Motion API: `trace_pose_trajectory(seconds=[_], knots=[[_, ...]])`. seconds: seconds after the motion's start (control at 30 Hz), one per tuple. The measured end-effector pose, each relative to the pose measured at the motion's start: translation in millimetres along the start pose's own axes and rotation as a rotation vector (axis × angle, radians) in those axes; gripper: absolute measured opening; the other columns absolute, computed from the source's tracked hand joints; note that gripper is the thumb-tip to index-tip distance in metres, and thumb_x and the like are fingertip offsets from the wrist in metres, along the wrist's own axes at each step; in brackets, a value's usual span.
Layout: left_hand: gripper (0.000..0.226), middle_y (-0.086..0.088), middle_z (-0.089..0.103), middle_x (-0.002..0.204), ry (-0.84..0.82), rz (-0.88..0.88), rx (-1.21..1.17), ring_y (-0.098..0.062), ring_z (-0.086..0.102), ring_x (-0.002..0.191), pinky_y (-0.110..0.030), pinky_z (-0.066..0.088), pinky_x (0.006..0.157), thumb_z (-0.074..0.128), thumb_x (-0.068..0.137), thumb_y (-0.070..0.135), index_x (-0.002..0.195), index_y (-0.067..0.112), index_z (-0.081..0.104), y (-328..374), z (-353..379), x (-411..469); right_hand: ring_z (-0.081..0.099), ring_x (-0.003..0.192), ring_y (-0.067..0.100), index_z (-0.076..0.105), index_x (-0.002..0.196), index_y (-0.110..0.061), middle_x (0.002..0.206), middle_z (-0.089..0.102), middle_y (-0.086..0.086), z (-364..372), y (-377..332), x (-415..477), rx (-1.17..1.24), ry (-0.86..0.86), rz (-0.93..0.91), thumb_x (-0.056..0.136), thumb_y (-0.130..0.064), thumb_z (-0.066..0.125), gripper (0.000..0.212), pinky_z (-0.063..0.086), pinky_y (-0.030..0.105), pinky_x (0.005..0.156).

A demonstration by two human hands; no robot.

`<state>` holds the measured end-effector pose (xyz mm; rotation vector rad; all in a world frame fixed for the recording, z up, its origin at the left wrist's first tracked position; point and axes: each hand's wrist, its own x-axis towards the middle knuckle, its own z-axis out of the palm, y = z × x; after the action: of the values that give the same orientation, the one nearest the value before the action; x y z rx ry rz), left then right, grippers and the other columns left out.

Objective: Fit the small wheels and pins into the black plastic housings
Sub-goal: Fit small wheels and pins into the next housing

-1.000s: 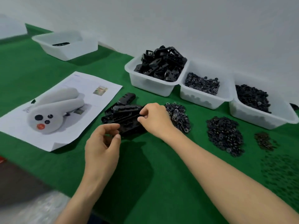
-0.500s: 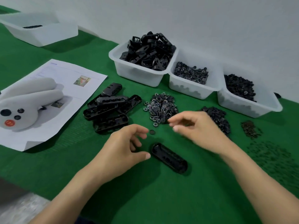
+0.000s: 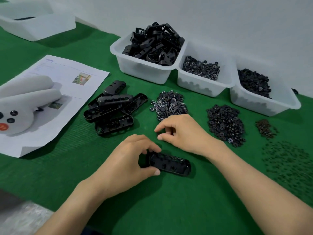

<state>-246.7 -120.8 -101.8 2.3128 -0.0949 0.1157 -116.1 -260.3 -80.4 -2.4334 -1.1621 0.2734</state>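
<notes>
One black plastic housing (image 3: 171,164) lies open side up on the green mat (image 3: 169,200), close to me. My left hand (image 3: 128,160) grips its left end between thumb and fingers. My right hand (image 3: 183,133) hovers just behind the housing at the near edge of a pile of small toothed wheels (image 3: 169,104). Its thumb and forefinger are curled together and pinch a small dark part that looks like a wheel, mostly hidden. More housings (image 3: 110,112) are heaped to the left. Tiny dark pins (image 3: 288,161) are scattered at the right.
Three white bins stand at the back: housings (image 3: 149,43), toothed wheels (image 3: 201,68), dark discs (image 3: 254,82). A disc pile (image 3: 225,122) and a small brown pile (image 3: 265,128) lie on the mat. At left are a paper sheet (image 3: 81,68), a white device (image 3: 25,106) and another bin (image 3: 33,19).
A housing left the heap and now lies near me. My left hand came down and took its left end. My right hand pulled back left and closed its fingers by the wheel pile.
</notes>
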Motion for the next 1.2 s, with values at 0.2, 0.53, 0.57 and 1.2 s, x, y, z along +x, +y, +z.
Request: trace_pose_trajectory(seconds=[0.2, 0.53, 0.57, 1.2], knots=[[0.044, 0.023, 0.052, 0.090, 0.058, -0.042, -0.016, 0.005, 0.044, 0.092, -0.002, 0.031, 0.077, 0.081, 0.062, 0.033, 0.101, 0.033, 0.060, -1, 2, -2, 0.046, 0.045, 0.002, 0.070, 0.077, -0.013, 0.061, 0.059, -0.004, -10, 0, -9, 0.893, -0.035, 0.323, 0.078, -0.012, 0.069, 0.002, 0.034, 0.014, 0.039], [0.049, 0.022, 0.046, 0.096, 0.043, -0.062, 0.040, 0.008, 0.041, 0.093, -0.001, 0.030, 0.076, 0.076, 0.063, 0.043, 0.108, 0.031, 0.059, -2, 5, 8, 0.056, 0.050, 0.006, 0.074, 0.081, -0.005, 0.070, 0.068, 0.007, -20, 1, -34, 1.520, -0.172, 0.475, 0.069, -0.007, 0.062, 0.017, 0.045, 0.012, 0.043], [0.048, 0.022, 0.046, 0.096, 0.048, -0.067, 0.033, 0.008, 0.041, 0.093, -0.002, 0.031, 0.076, 0.076, 0.063, 0.043, 0.107, 0.031, 0.060, -2, 5, 8, 0.056, 0.051, 0.006, 0.073, 0.082, -0.006, 0.070, 0.069, 0.007, -19, 2, -36, 1.387, -0.094, 0.447, 0.069, -0.005, 0.065, 0.015, 0.045, 0.013, 0.045], [0.040, 0.019, 0.047, 0.096, 0.074, -0.096, 0.017, 0.003, 0.044, 0.091, -0.006, 0.034, 0.075, 0.074, 0.061, 0.046, 0.097, 0.033, 0.064, -5, 7, 7, 0.061, 0.076, 0.015, 0.075, 0.082, -0.016, 0.081, 0.067, -0.003, 16, -8, -49, 0.161, 0.236, -0.097, 0.071, -0.014, 0.077, 0.011, 0.050, 0.038, 0.071]])
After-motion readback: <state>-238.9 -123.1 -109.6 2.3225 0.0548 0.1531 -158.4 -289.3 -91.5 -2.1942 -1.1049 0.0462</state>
